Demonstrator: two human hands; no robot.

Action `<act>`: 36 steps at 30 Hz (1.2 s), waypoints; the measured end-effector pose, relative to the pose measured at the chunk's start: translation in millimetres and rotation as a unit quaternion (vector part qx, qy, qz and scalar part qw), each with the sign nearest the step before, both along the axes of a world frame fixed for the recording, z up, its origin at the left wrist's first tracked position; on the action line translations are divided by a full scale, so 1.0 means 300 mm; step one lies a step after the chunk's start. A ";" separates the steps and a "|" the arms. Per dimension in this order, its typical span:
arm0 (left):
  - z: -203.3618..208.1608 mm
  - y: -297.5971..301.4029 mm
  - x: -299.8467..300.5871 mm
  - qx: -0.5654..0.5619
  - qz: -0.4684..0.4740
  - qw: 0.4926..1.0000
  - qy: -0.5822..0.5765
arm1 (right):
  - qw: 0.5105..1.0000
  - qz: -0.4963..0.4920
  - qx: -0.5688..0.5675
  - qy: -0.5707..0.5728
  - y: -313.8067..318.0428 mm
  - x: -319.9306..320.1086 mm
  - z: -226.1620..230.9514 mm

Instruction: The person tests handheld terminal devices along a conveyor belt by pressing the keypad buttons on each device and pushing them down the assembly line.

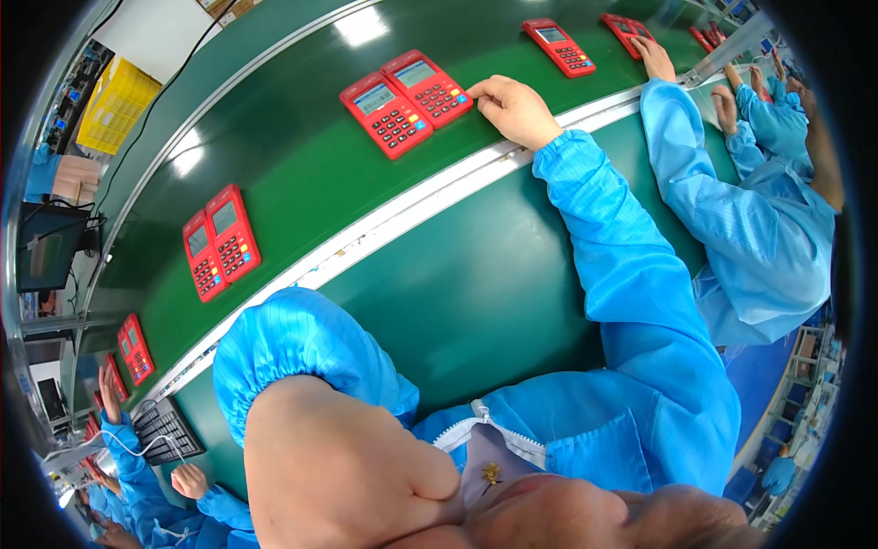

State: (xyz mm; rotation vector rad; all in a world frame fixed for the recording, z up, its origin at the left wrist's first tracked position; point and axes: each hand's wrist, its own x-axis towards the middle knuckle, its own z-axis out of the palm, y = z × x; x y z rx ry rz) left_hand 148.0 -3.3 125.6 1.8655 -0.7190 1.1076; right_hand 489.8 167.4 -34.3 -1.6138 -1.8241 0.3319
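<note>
Two red card payment terminals, the left one (399, 130) and the right one (437, 94), lie side by side on the green belt with grey screens and dark keypads facing up. My right hand (519, 112) rests at the belt's near edge. Its index finger reaches to the right terminal's side, the thumb stands a little apart, and nothing is gripped. Very close to the camera, my left hand (343, 462) is raised and bent back from its blue cuff. Its fingers are hidden, and nothing held in it shows.
More terminals lie along the belt: one pair (222, 240) to the left, a single one (560, 48) to the right. A metal rail (412, 203) borders the green table (457, 293). A co-worker's hand (655, 60) touches terminals at far right. A black keyboard (167, 430) sits lower left.
</note>
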 end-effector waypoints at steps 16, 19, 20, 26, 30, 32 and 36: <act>0.130 0.148 0.107 0.072 -0.269 0.957 0.080 | 0.993 0.009 0.074 -0.091 -0.026 -0.094 -0.036; 0.148 0.153 0.115 0.082 -0.286 0.948 0.113 | 0.989 -0.025 0.064 -0.128 -0.012 -0.131 -0.040; 0.147 0.154 0.115 0.084 -0.290 0.946 0.118 | 0.989 -0.026 0.065 -0.130 -0.013 -0.127 -0.040; 0.147 0.150 0.107 0.089 -0.298 0.939 0.149 | 0.987 0.020 0.067 -0.141 -0.022 -0.139 -0.023; 0.141 0.146 0.104 0.093 -0.304 0.934 0.161 | 0.986 0.018 0.074 -0.146 -0.028 -0.140 -0.032; 0.140 0.137 0.100 0.092 -0.303 0.933 0.167 | 0.986 0.021 0.075 -0.145 -0.031 -0.144 -0.036; 0.132 0.125 0.092 0.093 -0.304 0.931 0.182 | 0.986 0.010 0.069 -0.154 -0.029 -0.171 -0.038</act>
